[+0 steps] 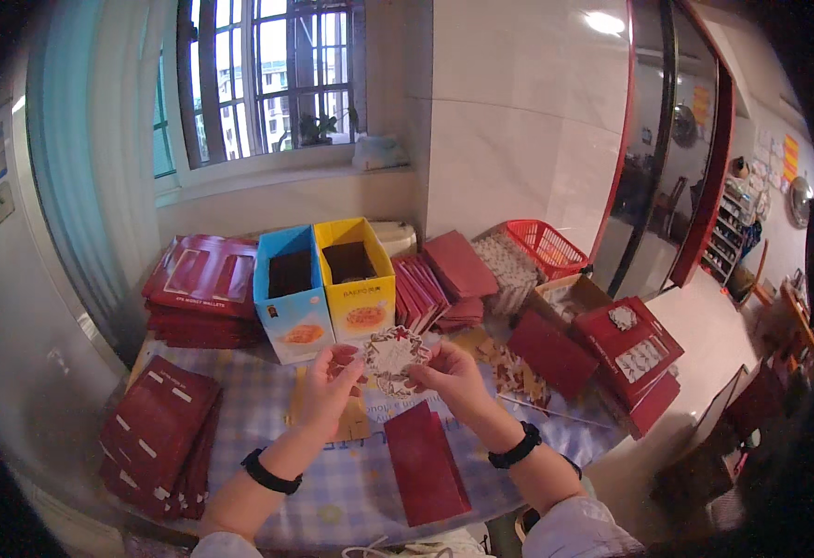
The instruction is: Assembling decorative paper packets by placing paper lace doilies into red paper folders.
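Between my two hands, over the table, is a round wreath-shaped paper cutout [395, 356] with a pale middle, a brown patterned edge and a red bow at the top. My left hand [325, 379] pinches its left edge. At its right edge, the thumb and fingers of my right hand [453, 374] are closed on it too. Below the hands a dark red envelope [426, 465] lies flat on the checked tablecloth [314, 507]. A yellowish-brown flat piece [346, 420] shows partly behind my left wrist.
A blue box [295, 312] and a yellow box [362, 298] stand upright at the back. Dark red packets lie in stacks [160, 432] on the left. A red basket [547, 246], a cardboard box [570, 293] and small wooden-coloured pieces [519, 377] are at right.
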### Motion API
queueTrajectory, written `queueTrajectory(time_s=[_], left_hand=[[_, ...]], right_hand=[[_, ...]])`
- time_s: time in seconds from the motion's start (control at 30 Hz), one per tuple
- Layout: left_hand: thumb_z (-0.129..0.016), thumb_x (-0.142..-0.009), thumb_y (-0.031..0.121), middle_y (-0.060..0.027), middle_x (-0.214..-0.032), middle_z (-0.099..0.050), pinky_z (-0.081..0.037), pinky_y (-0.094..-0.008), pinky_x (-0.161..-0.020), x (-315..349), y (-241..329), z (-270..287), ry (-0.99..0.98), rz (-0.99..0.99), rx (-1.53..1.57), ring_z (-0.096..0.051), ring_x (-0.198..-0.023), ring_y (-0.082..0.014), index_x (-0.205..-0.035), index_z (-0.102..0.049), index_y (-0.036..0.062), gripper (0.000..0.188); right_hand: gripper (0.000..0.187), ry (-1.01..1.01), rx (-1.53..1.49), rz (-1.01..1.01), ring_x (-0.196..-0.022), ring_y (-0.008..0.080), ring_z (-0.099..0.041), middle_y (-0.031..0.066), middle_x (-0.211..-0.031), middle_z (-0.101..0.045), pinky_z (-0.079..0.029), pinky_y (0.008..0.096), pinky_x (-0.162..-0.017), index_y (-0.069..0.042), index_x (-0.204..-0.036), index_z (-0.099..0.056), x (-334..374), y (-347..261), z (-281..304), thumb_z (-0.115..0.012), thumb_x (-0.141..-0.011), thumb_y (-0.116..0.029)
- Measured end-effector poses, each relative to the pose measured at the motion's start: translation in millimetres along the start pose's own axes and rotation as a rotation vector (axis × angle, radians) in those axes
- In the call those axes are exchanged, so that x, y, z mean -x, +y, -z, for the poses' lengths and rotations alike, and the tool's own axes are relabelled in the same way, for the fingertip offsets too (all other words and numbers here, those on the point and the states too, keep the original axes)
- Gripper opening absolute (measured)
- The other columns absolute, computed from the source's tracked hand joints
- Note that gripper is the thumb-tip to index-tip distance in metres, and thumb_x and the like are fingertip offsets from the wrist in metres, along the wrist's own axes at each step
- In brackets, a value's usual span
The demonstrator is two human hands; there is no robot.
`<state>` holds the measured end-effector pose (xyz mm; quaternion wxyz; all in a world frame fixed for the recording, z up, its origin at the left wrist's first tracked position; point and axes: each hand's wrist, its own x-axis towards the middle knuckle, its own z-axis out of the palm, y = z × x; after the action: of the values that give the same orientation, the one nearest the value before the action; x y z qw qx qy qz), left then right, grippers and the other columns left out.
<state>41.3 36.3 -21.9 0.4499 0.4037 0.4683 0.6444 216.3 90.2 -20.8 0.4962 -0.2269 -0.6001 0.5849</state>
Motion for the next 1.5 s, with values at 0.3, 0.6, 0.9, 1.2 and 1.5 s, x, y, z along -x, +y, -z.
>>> queueTrajectory(time_s=[0.3,0.6,0.9,1.2,1.5], left_hand=[[-0.060,-0.079,0.016,0.0003,-0.076,-0.057,-0.040,-0.0197,-0.054,4,9,1,-0.040,-0.050,-0.036,-0.053,-0.067,-0.0064,-0.088,-0.058,0.0045,0.015],[-0.061,-0.078,0.013,0.0016,-0.069,-0.056,-0.038,-0.0175,-0.049,-3,35,18,-0.172,0.048,-0.207,-0.049,-0.061,-0.0036,-0.086,-0.058,0.0027,0.013],[-0.057,-0.079,0.009,-0.0036,-0.065,-0.057,-0.040,-0.0209,-0.046,12,-2,3,-0.669,0.267,-0.708,-0.052,-0.053,-0.0071,-0.098,-0.045,0.0026,0.023],[-0.053,-0.081,0.006,-0.0068,-0.071,-0.057,-0.045,-0.0228,-0.050,20,-29,-6,-0.689,0.430,-0.530,-0.055,-0.056,-0.0107,-0.093,-0.042,0.0023,0.017],[-0.050,-0.083,0.002,-0.0085,-0.078,-0.054,-0.047,-0.0255,-0.054,19,-47,-3,-0.635,0.447,-0.516,-0.057,-0.065,-0.0150,-0.094,-0.039,0.0032,0.016]], right_hand=[[0.010,-0.028,-0.204,-0.233,-0.066,0.0134,-0.060,0.0070,-0.077,-0.060,-0.049,0.0226,-0.062,-0.004,-0.081,-0.050,7,-9,-3,-0.060,-0.079,-0.006],[0.031,-0.723,1.137,0.298,-0.087,0.0226,-0.054,0.0064,-0.092,-0.059,-0.042,0.0317,-0.076,-0.008,-0.095,-0.058,23,-12,24,-0.065,-0.071,-0.024],[0.039,-0.744,0.825,-0.204,-0.092,0.0292,-0.054,0.0150,-0.095,-0.058,-0.043,0.0356,-0.080,0.000,-0.106,-0.048,44,-16,45,-0.060,-0.075,-0.022],[0.056,-0.735,0.662,-0.312,-0.087,0.0162,-0.054,0.0086,-0.097,-0.055,-0.043,0.0285,-0.078,-0.004,-0.117,-0.042,33,4,59,-0.068,-0.071,-0.025],[0.085,-0.764,0.779,-0.091,-0.104,0.0330,-0.044,0.0175,-0.114,-0.041,-0.040,0.0345,-0.087,-0.002,-0.125,-0.033,45,12,49,-0.076,-0.058,-0.030]])
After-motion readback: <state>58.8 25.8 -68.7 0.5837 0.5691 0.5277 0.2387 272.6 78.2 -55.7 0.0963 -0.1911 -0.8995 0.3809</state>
